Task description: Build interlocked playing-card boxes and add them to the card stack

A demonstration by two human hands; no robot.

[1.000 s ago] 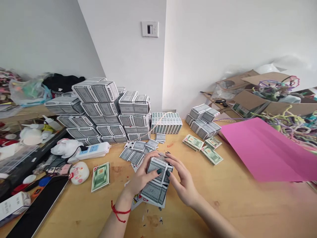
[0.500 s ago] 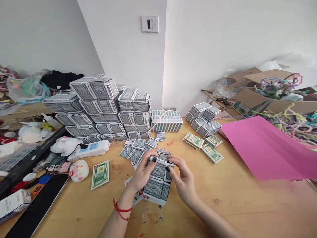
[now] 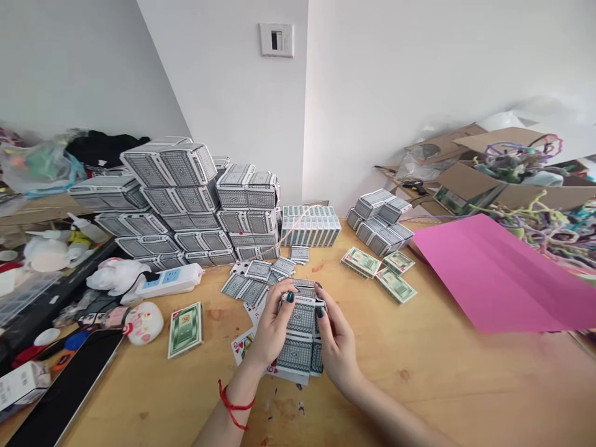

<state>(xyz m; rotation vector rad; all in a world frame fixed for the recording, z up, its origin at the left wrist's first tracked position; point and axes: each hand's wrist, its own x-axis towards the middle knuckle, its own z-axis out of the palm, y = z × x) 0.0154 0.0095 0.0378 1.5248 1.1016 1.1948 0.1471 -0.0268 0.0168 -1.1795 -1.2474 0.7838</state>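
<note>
Between my two hands is a block folded from playing cards (image 3: 298, 355), its grey patterned backs facing up. My left hand (image 3: 271, 329) grips its left side, thumb on the top edge. My right hand (image 3: 339, 347) closes on the right side, thumb at the upper right corner and fingers curled behind. Part of the block's far side is hidden by my fingers. Face-up playing cards (image 3: 243, 345) lie under and beside it. Beyond my hands, loose playing cards (image 3: 255, 290) are spread on the table, mostly backs up.
Stacked card blocks (image 3: 179, 198) rise at the back left; a smaller stack (image 3: 379, 217) stands back right. Green card packs (image 3: 395, 284) lie right, another pack (image 3: 185, 330) left. A pink sheet (image 3: 493, 279), a power strip (image 3: 170, 281) and a black tablet-like slab (image 3: 65, 391) flank the table (image 3: 410, 385).
My right hand has moved in and wrapped closer around the block's right side. My left hand keeps its hold. The whole view has shifted slightly.
</note>
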